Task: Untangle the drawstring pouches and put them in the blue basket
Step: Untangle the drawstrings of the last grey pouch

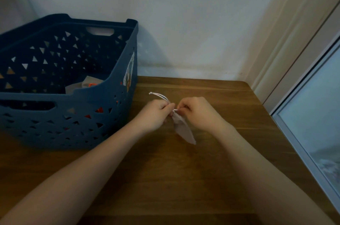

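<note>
Bare forearms, no sleeves, two hands

Wood table (184, 178) w/ blue basket (73, 123) sitting on its left side, by the wall.

A wooden worktop (184, 178) meets a pale wall (184, 13) at its far edge. A window (316, 118) runs along the right side.

Two hands (156, 114) (197, 112); one pouch (184, 131); one basket (103, 96); one table (184, 178)
</note>
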Tool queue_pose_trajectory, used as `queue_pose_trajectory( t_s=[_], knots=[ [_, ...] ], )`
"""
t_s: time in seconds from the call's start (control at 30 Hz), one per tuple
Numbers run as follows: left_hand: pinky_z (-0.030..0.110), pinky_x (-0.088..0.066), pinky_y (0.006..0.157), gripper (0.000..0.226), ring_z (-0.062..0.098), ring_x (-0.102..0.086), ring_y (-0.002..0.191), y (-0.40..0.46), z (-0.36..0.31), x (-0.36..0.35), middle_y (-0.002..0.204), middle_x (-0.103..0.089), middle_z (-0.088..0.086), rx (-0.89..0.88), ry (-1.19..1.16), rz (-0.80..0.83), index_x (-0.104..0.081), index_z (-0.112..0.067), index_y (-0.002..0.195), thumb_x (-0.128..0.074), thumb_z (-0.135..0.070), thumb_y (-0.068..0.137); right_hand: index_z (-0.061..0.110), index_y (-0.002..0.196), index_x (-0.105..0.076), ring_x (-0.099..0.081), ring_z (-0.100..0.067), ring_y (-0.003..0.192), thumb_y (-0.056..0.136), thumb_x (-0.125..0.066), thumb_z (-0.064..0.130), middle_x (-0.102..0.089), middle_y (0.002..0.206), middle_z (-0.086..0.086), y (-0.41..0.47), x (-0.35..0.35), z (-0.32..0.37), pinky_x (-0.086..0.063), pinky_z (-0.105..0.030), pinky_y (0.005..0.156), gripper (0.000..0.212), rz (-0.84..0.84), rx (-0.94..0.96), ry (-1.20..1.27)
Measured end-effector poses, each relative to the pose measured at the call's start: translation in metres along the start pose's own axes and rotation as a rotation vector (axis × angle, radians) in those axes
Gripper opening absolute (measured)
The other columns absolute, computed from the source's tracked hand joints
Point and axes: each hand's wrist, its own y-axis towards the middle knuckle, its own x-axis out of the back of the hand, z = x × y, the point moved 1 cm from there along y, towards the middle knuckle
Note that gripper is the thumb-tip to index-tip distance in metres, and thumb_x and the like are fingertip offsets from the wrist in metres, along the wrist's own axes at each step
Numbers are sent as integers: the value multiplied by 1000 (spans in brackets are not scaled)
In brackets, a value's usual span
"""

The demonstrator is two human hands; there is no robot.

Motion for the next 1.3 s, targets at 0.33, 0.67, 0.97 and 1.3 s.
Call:
queue_pose_trajectory(
  t_s=[0.33,0.67,0.97,1.3],
  knots=[
    [23,-42,61,28,9,-54,65,3,-2,-3,70,-57,-3,-49,-4,-68,-60,-21,75,-46,-31,97,19,113,-52,-54,-4,93,90,-57,12,-55,107,6,0,-4,10,-43,-12,73,25,-58,8,176],
    [25,-47,69,25,9,-60,75,-6,2,2,82,-64,-3,21,-232,64,-62,-19,90,-40,-28,99,25,84,-58,-59,3,74,86,-63,16,-61,83,10,-11,-9,5,-48,-9,62,10,-199,-63,416],
    [21,-46,67,3,9,-61,84,-7,3,-8,92,-64,-4,-35,-138,-31,-57,-24,92,-58,-25,89,30,83,-56,-57,3,76,87,-62,15,-60,82,12,-16,-14,1,-45,-10,62,17,-264,-113,378],
    [22,-50,66,6,8,-61,75,-7,-1,-12,85,-63,-5,-65,-23,-40,-58,-24,93,-52,-25,94,27,92,-55,-56,4,81,89,-59,17,-58,87,13,-17,-13,2,-45,-9,65,11,-255,-137,331]
  ],
)
